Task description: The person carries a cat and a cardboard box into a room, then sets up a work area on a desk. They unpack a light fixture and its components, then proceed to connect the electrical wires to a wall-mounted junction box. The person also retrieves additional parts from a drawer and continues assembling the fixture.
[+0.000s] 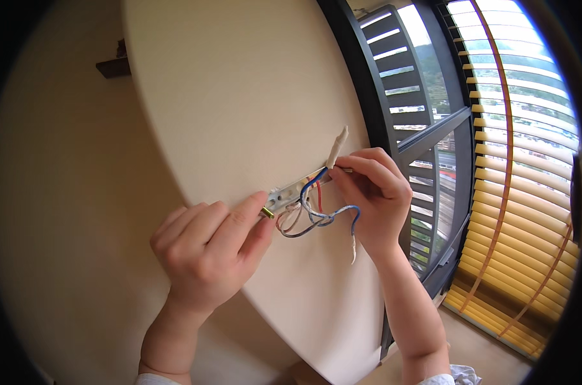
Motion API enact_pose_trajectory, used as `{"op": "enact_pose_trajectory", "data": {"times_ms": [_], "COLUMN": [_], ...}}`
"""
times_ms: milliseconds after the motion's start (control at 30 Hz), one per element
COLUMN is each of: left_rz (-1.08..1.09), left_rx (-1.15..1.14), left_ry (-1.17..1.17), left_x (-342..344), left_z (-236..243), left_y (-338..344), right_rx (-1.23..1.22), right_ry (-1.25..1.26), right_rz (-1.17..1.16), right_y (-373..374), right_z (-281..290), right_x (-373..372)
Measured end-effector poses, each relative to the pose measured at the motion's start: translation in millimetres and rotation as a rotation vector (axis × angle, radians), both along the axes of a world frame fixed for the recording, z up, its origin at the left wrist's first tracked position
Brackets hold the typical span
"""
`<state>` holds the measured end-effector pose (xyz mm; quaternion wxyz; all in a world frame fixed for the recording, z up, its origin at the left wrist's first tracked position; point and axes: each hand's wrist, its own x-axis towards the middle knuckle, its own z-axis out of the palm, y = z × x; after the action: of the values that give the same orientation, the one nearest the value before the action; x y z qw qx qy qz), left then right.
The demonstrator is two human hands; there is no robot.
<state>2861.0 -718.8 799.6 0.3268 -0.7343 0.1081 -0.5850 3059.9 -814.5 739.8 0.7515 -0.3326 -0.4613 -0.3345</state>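
A narrow metal mounting bracket (279, 199) with holes spans the gap between my two hands in front of the cream wall. My left hand (207, 247) pinches its left end between thumb and fingers, beside a brass-coloured screw (268, 212). At the other end, my right hand (381, 199) grips the bracket with thumb and forefinger, partly hiding it. Blue, red and pale wires (313, 204) loop out around the bracket's middle. One end, wrapped in white tape (336, 147), points up by my right fingertips. Another blue wire dangles to a pale tip (353, 250).
To the right stands a dark-framed window (435, 138) with a slatted shutter outside. Yellow slatted blinds (506, 247) hang at the far right. A small dark shelf (113, 68) juts out at the upper left, beyond the wall's edge.
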Motion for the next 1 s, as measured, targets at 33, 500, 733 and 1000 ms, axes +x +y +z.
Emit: {"op": "enact_pose_trajectory", "data": {"times_ms": [33, 500, 733, 1000], "left_rz": [-0.008, 0.035, 0.047, 0.019], "left_rx": [-0.002, -0.051, -0.064, -0.061], "left_ry": [-0.004, 0.014, 0.012, -0.017], "left_x": [1.3, -1.6, -1.5, 0.2], "left_z": [-1.0, -4.2, -5.8, -8.4], "left_y": [-0.1, -7.9, -7.3, -7.9], "right_rx": [0.004, 0.016, 0.043, 0.051], "right_ry": [-0.01, -0.108, -0.161, -0.182], "right_rz": [-0.004, -0.015, -0.056, -0.152], "right_y": [-0.1, 0.6, 4.7, -0.1], "right_z": [-0.3, -5.4, -8.8, -8.9], "right_x": [0.0, 8.1, 14.3, 9.3]}}
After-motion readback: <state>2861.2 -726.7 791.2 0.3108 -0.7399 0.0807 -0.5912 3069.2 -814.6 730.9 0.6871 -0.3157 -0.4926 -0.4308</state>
